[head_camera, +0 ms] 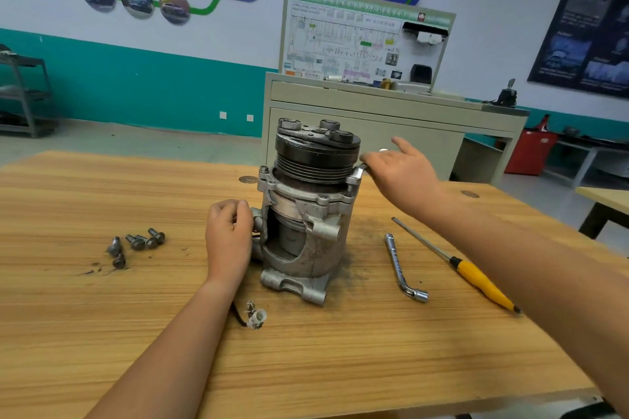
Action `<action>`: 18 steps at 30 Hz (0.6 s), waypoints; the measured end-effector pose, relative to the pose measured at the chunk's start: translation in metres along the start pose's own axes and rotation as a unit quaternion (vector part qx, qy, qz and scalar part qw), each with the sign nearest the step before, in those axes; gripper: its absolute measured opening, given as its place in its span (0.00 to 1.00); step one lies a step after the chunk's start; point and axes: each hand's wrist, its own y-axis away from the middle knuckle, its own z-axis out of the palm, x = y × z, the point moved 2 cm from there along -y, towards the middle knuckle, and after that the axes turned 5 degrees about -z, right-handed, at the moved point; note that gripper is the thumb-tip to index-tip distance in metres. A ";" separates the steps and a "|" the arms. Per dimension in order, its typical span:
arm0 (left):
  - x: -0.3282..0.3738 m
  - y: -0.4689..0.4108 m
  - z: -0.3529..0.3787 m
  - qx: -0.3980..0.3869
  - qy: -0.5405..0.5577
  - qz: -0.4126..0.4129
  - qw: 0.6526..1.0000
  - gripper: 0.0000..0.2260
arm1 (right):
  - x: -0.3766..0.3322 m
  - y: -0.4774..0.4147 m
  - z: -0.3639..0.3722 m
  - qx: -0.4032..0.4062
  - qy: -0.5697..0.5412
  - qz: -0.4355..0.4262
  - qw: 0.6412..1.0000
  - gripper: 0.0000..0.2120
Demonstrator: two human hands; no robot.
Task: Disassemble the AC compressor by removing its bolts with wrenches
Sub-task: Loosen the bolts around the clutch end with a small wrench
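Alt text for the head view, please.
The left hand grips an upright AC compressor on a wooden table; the right hand rests on a wrench near its top. Loose bolts lie left, a socket wrench and screwdriver right.

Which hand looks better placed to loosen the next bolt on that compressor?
Probably the right hand: it lies on the wrench set at the upper right flange of the compressor. The left hand grips the compressor's side, likely steadying it, and holds no tool.
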 end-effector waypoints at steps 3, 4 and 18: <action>-0.001 0.000 -0.001 0.003 -0.004 -0.005 1.000 0.15 | -0.012 0.003 0.018 0.042 -0.134 0.110 0.984 0.06; -0.002 -0.001 -0.001 0.007 -0.004 -0.006 1.000 0.15 | -0.012 0.008 0.021 0.052 -0.197 0.181 0.962 0.07; -0.006 -0.010 -0.002 0.019 -0.011 -0.003 1.000 0.13 | -0.038 0.018 0.023 0.064 -0.634 0.498 0.588 0.07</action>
